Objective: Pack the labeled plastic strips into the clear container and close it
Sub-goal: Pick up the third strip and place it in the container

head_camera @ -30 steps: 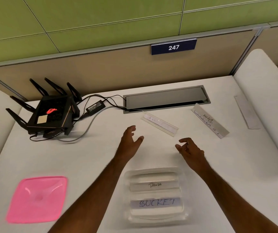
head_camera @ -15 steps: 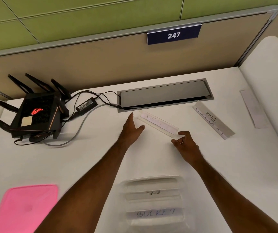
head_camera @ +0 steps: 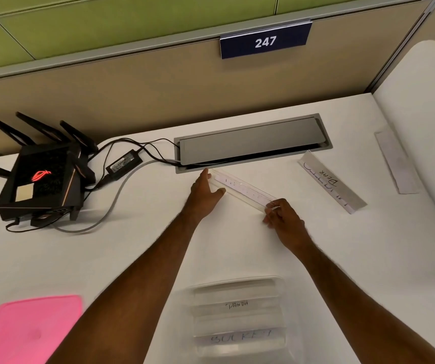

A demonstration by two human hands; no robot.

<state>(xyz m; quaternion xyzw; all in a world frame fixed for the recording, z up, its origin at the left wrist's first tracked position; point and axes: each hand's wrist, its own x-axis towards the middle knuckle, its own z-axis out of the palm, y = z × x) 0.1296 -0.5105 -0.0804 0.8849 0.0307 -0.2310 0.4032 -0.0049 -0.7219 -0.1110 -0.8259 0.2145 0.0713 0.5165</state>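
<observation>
- Both hands have travelled up the frame from their earlier hover above the clear container (head_camera: 238, 315) and now reach the two ends of the nearest labelled strip (head_camera: 244, 189), which lies slanted at centre frame, just below the grey cable hatch (head_camera: 251, 143).
- That contact suggests the pick-up of this strip is beginning; it looks flat on the white desk (head_camera: 137, 258), not yet lifted.
- At the strip's upper-left end the left hand (head_camera: 205, 193) is spread fairly wide, index tip past the end on the far side and thumb on the near edge, so the end sits between them; whether it is pinched I cannot tell.
- At the lower-right end the right hand (head_camera: 283, 219) has its fingertips (head_camera: 272, 206) curled close together on the strip's corner, apparently nipping it.
- Lower centre, the container stands open with strips marked "PANDA" and "BUCKET" already inside.
- Two more strips wait at right: the "BEAR" strip (head_camera: 332, 183) and, further right, a blank-looking strip (head_camera: 396, 162).
- Bottom left lies the pink lid (head_camera: 31, 331), off the container, so closing is a later step.
- Upper left sits a black router (head_camera: 42, 181), clear of the work.
</observation>
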